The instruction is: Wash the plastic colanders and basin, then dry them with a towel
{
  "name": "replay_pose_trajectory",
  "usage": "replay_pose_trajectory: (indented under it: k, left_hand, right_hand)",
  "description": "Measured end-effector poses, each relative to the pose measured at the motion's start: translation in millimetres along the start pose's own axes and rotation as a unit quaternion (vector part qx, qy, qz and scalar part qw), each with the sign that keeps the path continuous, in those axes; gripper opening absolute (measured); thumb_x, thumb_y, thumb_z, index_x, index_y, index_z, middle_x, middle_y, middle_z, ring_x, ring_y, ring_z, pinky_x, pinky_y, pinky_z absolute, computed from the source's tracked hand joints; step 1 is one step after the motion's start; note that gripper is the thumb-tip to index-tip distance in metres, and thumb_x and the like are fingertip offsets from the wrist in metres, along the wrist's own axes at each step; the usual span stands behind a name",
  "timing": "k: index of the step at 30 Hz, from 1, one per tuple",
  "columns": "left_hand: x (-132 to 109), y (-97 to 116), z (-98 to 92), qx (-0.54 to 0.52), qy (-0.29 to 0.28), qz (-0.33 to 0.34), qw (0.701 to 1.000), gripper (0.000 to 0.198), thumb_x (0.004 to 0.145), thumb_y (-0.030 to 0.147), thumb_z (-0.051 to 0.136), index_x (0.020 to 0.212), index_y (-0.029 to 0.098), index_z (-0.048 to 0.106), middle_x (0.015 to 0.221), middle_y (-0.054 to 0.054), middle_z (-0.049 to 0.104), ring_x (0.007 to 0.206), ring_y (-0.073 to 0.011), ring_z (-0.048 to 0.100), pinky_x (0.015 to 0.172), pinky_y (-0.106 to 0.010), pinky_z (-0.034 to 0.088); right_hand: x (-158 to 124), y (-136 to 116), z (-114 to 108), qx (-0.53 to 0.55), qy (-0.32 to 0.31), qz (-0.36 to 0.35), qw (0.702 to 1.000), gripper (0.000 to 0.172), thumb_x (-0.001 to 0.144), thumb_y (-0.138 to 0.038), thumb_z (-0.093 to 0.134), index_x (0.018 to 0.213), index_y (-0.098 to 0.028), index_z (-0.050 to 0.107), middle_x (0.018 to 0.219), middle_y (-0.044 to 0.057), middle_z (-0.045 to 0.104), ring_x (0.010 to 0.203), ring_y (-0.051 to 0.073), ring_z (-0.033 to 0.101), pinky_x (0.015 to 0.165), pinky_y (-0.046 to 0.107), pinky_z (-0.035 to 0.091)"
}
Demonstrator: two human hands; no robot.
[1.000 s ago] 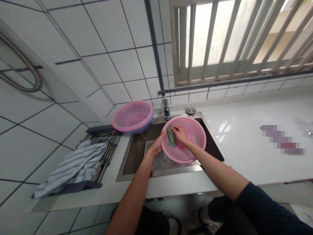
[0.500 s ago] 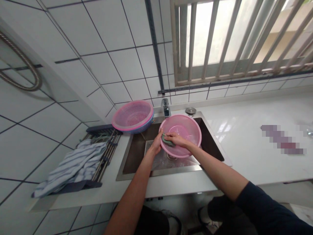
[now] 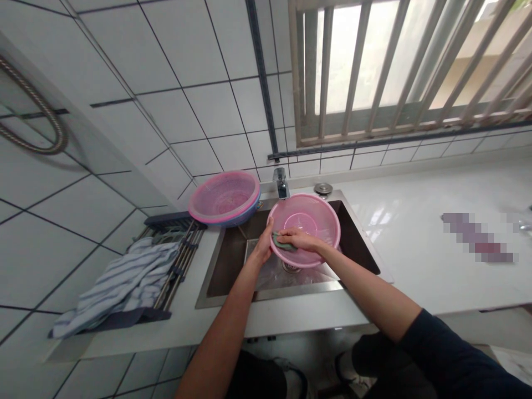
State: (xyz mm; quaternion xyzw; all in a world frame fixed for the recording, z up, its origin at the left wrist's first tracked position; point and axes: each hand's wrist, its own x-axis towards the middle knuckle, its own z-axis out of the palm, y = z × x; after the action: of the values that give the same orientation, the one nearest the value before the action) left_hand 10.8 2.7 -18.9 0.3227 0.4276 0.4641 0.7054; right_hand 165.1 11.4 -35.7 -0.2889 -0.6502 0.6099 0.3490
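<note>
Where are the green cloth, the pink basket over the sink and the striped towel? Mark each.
green cloth [image 3: 277, 241]: head view, its exposed left edge.
pink basket [image 3: 310, 217]: head view, bare inner wall.
striped towel [image 3: 120, 280]: head view, middle of its folds.

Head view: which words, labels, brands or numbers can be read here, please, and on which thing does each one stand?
None can be read.
The pink basket held by the left hand, the green cloth held by the right hand, the faucet and the striped towel show no print.
A pixelated patch on the counter is blurred out and unreadable.
</note>
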Motion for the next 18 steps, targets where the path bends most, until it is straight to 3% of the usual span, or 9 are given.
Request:
replay_pose_trajectory:
  k: [3,7,9,11,15,16,18]
  left_hand:
    - [-0.5,1.2,0.5,-0.002,-0.01,-0.004,1.0,0.053,0.109,0.052,0.054,0.135,0.01,0.073,0.12,-0.018,0.081,0.118,-0.0288,0.077,0.117,-0.044,0.053]
    - [-1.3,-0.2,12.9,-0.004,-0.048,-0.001,0.999,0.046,0.109,0.045,0.057,0.138,0.014,0.073,0.137,-0.015,0.075,0.135,-0.0277,0.068,0.126,-0.042,0.043]
    - [-1.2,-1.0,16.7,-0.005,-0.063,0.006,0.998,0.046,0.107,0.046,0.06,0.14,0.017,0.072,0.142,-0.013,0.073,0.139,-0.029,0.065,0.127,-0.043,0.042]
    - [-0.6,-1.2,15.8,-0.002,-0.057,0.001,0.998,0.046,0.107,0.047,0.061,0.139,0.016,0.074,0.139,-0.014,0.075,0.138,-0.0302,0.066,0.126,-0.044,0.043]
    - [0.6,-0.6,4.8,0.007,-0.023,-0.019,1.0,0.05,0.109,0.051,0.055,0.13,0.01,0.076,0.124,-0.018,0.08,0.126,-0.0304,0.074,0.12,-0.045,0.05]
    - [0.7,-0.5,2.4,0.007,-0.02,-0.02,1.0,0.051,0.109,0.052,0.054,0.129,0.01,0.076,0.122,-0.018,0.081,0.123,-0.0304,0.075,0.118,-0.045,0.052]
    - [0.9,-1.1,0.6,0.004,-0.021,-0.018,1.0,0.051,0.109,0.051,0.055,0.129,0.009,0.076,0.121,-0.019,0.081,0.122,-0.0301,0.075,0.116,-0.045,0.053]
  right_hand:
    - [4.3,3.3,-1.5,0.01,0.049,-0.01,0.999,0.037,0.084,-0.058,0.073,0.089,-0.021,0.072,0.087,0.003,0.071,0.077,0.018,0.058,0.075,0.031,0.047]
    - [9.3,2.1,-26.2,0.015,0.226,-0.049,0.973,0.04,0.083,-0.06,0.069,0.088,-0.021,0.067,0.086,0.002,0.068,0.078,0.018,0.055,0.072,0.029,0.045]
    - [8.7,-0.9,-34.0,0.013,0.283,-0.058,0.957,0.038,0.083,-0.059,0.068,0.086,-0.021,0.064,0.084,0.001,0.065,0.075,0.017,0.053,0.07,0.029,0.043]
    - [6.6,-3.8,-31.5,0.011,0.255,-0.054,0.965,0.037,0.084,-0.058,0.068,0.084,-0.021,0.064,0.084,0.002,0.064,0.075,0.017,0.053,0.071,0.03,0.043]
    - [2.5,-6.2,-8.1,-0.006,0.06,-0.02,0.998,0.037,0.082,-0.057,0.071,0.081,-0.02,0.067,0.083,0.003,0.067,0.075,0.018,0.053,0.072,0.031,0.043]
    - [2.1,-6.4,-3.8,-0.011,0.033,-0.013,0.999,0.037,0.082,-0.057,0.071,0.08,-0.02,0.068,0.082,0.003,0.067,0.074,0.018,0.053,0.072,0.031,0.043]
    - [2.0,-7.0,-2.3,-0.014,0.045,-0.018,0.999,0.037,0.083,-0.057,0.07,0.083,-0.02,0.069,0.083,0.003,0.068,0.075,0.018,0.053,0.072,0.031,0.043]
